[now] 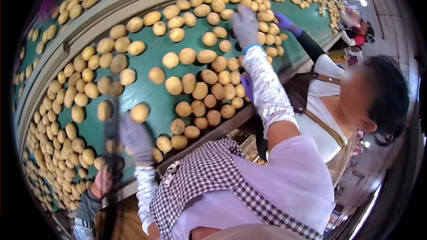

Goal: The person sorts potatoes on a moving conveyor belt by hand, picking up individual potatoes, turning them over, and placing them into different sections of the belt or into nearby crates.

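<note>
My left hand (134, 138), in a grey glove, lies low over the green belt (149, 80) with its fingers stretched out. Its fingertips are beside a single potato (140, 112), and other potatoes show near its wrist. Farther up the belt, my right hand (246, 26), also gloved in grey, reaches over a group of potatoes (265, 16). Its fingers extend forward, and nothing is visibly held in them. Between my hands, many potatoes (188, 83) rest in loose rows. A dense mass of potatoes (53, 151) covers the belt's left part.
At right, a co-worker (329, 93) reaches purple-gloved hands (287, 23) to the belt, close to my right arm. Another person's gloved hand (103, 180) is at lower left. A beige rail (111, 18) borders the belt's far side. More people stand at the upper right.
</note>
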A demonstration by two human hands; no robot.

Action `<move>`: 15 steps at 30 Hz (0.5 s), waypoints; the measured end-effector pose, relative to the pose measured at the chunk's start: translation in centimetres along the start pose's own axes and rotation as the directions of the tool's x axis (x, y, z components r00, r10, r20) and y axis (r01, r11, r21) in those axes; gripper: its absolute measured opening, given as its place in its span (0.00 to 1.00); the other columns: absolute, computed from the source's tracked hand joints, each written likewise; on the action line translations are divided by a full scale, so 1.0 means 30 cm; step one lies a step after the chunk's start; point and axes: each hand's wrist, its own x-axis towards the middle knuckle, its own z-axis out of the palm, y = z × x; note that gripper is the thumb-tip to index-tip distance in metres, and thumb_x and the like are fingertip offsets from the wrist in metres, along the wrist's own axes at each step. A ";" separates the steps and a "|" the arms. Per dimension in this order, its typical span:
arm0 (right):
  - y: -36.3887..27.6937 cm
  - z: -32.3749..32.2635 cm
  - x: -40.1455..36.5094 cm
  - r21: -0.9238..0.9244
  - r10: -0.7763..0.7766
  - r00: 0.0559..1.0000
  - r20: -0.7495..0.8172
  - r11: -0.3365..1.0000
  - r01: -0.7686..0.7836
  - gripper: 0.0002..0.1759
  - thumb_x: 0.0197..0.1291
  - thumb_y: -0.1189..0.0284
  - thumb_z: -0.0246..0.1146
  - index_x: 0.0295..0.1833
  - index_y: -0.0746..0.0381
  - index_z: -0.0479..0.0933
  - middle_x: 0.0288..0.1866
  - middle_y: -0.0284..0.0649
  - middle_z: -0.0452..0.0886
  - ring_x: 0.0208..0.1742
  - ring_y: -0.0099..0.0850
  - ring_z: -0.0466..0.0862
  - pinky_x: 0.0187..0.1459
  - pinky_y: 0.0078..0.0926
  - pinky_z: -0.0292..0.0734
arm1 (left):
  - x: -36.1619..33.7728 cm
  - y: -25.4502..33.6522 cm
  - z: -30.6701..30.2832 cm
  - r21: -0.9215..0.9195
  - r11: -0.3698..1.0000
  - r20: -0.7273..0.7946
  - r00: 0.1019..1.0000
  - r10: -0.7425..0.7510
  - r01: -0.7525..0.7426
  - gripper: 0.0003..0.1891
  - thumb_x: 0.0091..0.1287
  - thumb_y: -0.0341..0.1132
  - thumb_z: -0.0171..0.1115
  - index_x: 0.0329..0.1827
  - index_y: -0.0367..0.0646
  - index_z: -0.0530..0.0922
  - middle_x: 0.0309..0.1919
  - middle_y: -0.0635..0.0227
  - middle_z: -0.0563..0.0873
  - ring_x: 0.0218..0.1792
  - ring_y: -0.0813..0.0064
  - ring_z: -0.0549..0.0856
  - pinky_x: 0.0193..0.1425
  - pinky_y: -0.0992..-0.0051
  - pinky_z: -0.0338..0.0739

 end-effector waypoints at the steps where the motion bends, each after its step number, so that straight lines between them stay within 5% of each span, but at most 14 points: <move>1: -0.195 -0.027 0.034 0.227 0.014 1.000 -0.006 0.974 -0.013 0.10 0.64 0.71 0.62 0.49 0.59 0.82 0.56 0.50 0.84 0.59 0.49 0.82 0.57 0.45 0.81 | -0.018 0.140 -0.018 -0.382 0.922 0.007 0.998 0.063 -0.056 0.41 0.62 0.37 0.73 0.78 0.30 0.69 0.71 0.39 0.78 0.72 0.44 0.77 0.77 0.53 0.70; 2: -0.408 -0.100 0.106 0.412 0.122 0.940 0.319 0.875 -0.253 0.11 0.65 0.70 0.62 0.51 0.57 0.83 0.53 0.49 0.84 0.58 0.49 0.82 0.54 0.43 0.81 | -0.076 0.226 0.071 -0.392 0.907 -0.014 0.986 0.164 -0.157 0.47 0.58 0.39 0.77 0.80 0.30 0.66 0.75 0.37 0.73 0.75 0.43 0.73 0.80 0.52 0.67; 3: -0.539 -0.193 0.117 0.624 -0.198 0.954 0.226 0.781 0.014 0.17 0.66 0.67 0.61 0.58 0.55 0.83 0.56 0.47 0.84 0.58 0.50 0.83 0.58 0.46 0.80 | -0.044 0.395 -0.029 -0.728 0.677 0.135 0.943 0.303 -0.113 0.47 0.59 0.41 0.78 0.82 0.35 0.66 0.79 0.41 0.70 0.79 0.44 0.68 0.83 0.50 0.64; 4: -0.623 -0.161 0.054 0.627 -0.294 0.955 -0.041 0.737 0.254 0.21 0.65 0.68 0.62 0.64 0.53 0.81 0.60 0.45 0.83 0.60 0.51 0.82 0.61 0.51 0.77 | -0.055 0.414 0.002 -0.654 0.690 0.158 0.835 0.527 -0.311 0.46 0.60 0.40 0.77 0.82 0.38 0.67 0.79 0.43 0.71 0.79 0.44 0.69 0.84 0.51 0.63; 5: -0.669 -0.161 0.007 0.598 -0.319 0.942 -0.108 0.736 0.318 0.22 0.63 0.70 0.65 0.64 0.53 0.81 0.65 0.44 0.81 0.62 0.51 0.81 0.62 0.54 0.75 | -0.059 0.421 0.020 -0.578 0.643 0.207 0.672 0.711 -0.503 0.44 0.61 0.39 0.77 0.82 0.41 0.69 0.79 0.46 0.72 0.79 0.43 0.69 0.85 0.51 0.62; 7: -0.585 -0.156 0.000 0.559 -0.286 0.958 0.004 0.795 0.235 0.24 0.61 0.70 0.67 0.64 0.52 0.81 0.65 0.45 0.80 0.63 0.50 0.81 0.61 0.52 0.76 | -0.055 0.381 0.011 -0.764 0.531 0.203 0.646 0.736 -0.366 0.37 0.65 0.36 0.74 0.80 0.47 0.74 0.77 0.54 0.76 0.79 0.46 0.70 0.84 0.50 0.63; 8: -0.506 -0.088 -0.026 0.545 -0.215 0.962 0.166 0.834 0.092 0.25 0.61 0.69 0.67 0.65 0.51 0.81 0.65 0.45 0.81 0.60 0.50 0.83 0.61 0.51 0.76 | -0.026 0.347 -0.062 -0.670 0.541 -0.016 0.739 0.673 -0.508 0.32 0.69 0.40 0.71 0.76 0.44 0.75 0.72 0.50 0.79 0.73 0.44 0.75 0.83 0.54 0.65; 9: -0.396 -0.076 -0.030 0.441 -0.158 0.969 0.191 0.895 0.059 0.24 0.61 0.67 0.67 0.64 0.51 0.81 0.64 0.45 0.82 0.60 0.48 0.82 0.60 0.49 0.78 | 0.012 0.288 -0.131 -0.685 0.677 0.118 0.875 0.469 -0.271 0.28 0.73 0.42 0.67 0.74 0.43 0.76 0.67 0.49 0.82 0.70 0.45 0.78 0.79 0.54 0.70; 10: -0.286 -0.063 -0.030 0.331 -0.101 0.971 0.216 0.943 0.024 0.24 0.61 0.65 0.66 0.64 0.51 0.81 0.63 0.45 0.82 0.61 0.46 0.82 0.59 0.48 0.79 | 0.028 0.146 -0.172 -0.328 0.843 0.015 0.890 0.456 -0.427 0.25 0.74 0.41 0.65 0.71 0.41 0.77 0.64 0.49 0.83 0.67 0.46 0.80 0.74 0.57 0.74; 11: -0.161 -0.045 -0.025 0.219 0.027 0.952 0.306 0.971 -0.097 0.25 0.60 0.60 0.67 0.64 0.50 0.82 0.60 0.45 0.84 0.65 0.44 0.82 0.60 0.46 0.81 | 0.043 -0.225 -0.262 -0.278 0.839 0.183 0.831 0.525 -0.468 0.26 0.76 0.41 0.62 0.74 0.41 0.75 0.68 0.49 0.80 0.69 0.45 0.79 0.77 0.54 0.71; 12: 0.002 -0.001 -0.093 -0.021 -0.240 0.959 0.154 0.969 0.246 0.27 0.66 0.55 0.65 0.69 0.50 0.80 0.65 0.49 0.84 0.68 0.43 0.82 0.66 0.47 0.78 | 0.058 -0.591 -0.354 -0.243 0.818 0.351 0.739 0.575 -0.521 0.27 0.77 0.42 0.59 0.77 0.41 0.73 0.72 0.49 0.78 0.72 0.44 0.77 0.79 0.51 0.68; 13: 0.168 0.133 -0.123 0.261 0.167 0.926 0.339 0.929 -0.264 0.28 0.72 0.53 0.63 0.74 0.47 0.78 0.75 0.45 0.80 0.70 0.44 0.81 0.69 0.49 0.75 | 0.076 -0.950 -0.447 -0.230 0.785 0.499 0.622 0.603 -0.576 0.29 0.78 0.43 0.56 0.79 0.42 0.71 0.77 0.49 0.76 0.74 0.43 0.76 0.81 0.48 0.65; 14: 0.209 0.066 -0.063 -0.033 0.458 0.712 0.532 0.852 -0.523 0.28 0.74 0.52 0.61 0.76 0.46 0.77 0.78 0.42 0.77 0.71 0.44 0.80 0.71 0.49 0.74 | 0.028 -0.887 -0.412 0.026 0.915 0.385 0.849 0.363 -0.403 0.31 0.79 0.47 0.55 0.82 0.42 0.68 0.79 0.50 0.73 0.76 0.40 0.72 0.82 0.46 0.63; 15: 0.242 -0.005 0.000 -0.356 0.705 0.387 0.594 0.662 -0.660 0.28 0.77 0.52 0.58 0.78 0.46 0.75 0.82 0.39 0.74 0.72 0.43 0.80 0.73 0.50 0.72 | -0.020 -0.825 -0.377 0.236 0.969 0.195 0.980 0.031 -0.077 0.34 0.80 0.51 0.55 0.84 0.42 0.66 0.81 0.50 0.70 0.77 0.37 0.69 0.82 0.43 0.61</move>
